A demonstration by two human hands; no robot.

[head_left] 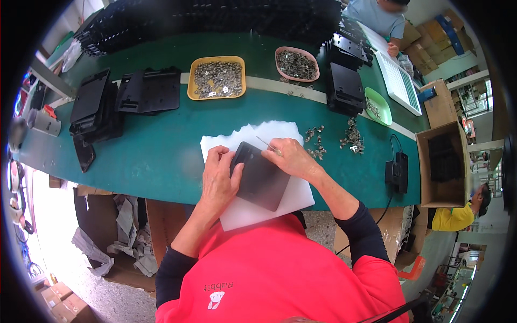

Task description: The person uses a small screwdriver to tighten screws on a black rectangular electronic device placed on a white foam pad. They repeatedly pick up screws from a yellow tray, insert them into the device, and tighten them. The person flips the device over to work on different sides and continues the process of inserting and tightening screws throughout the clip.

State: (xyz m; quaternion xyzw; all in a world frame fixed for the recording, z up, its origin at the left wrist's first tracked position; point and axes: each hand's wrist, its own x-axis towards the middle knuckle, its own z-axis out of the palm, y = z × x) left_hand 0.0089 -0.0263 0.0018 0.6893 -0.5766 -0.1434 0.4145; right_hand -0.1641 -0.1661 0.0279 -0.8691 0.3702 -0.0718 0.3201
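Note:
A flat dark grey panel (262, 180) with rounded corners lies tilted on a white foam sheet (296, 199) in front of me. My left hand (219, 175) grips its left edge, thumb on the top face and fingers along the side. Against the panel's upper right edge, my right hand (288, 156) is closed around a thin, pointed metal tool (262, 141) whose tip points up and left. The tool's exact kind is hidden by the fingers. Small metal clips (315, 141) lie loose just beyond the right hand, with another little heap (353, 137) farther right.
A yellow tray (243, 86), a pink tray (278, 59) and a green bowl (386, 116) hold small metal parts. Black panels are stacked at left (91, 97) and right (347, 89). A black power adapter (397, 172) sits near an open carton (463, 183). A person (377, 16) sits across the table.

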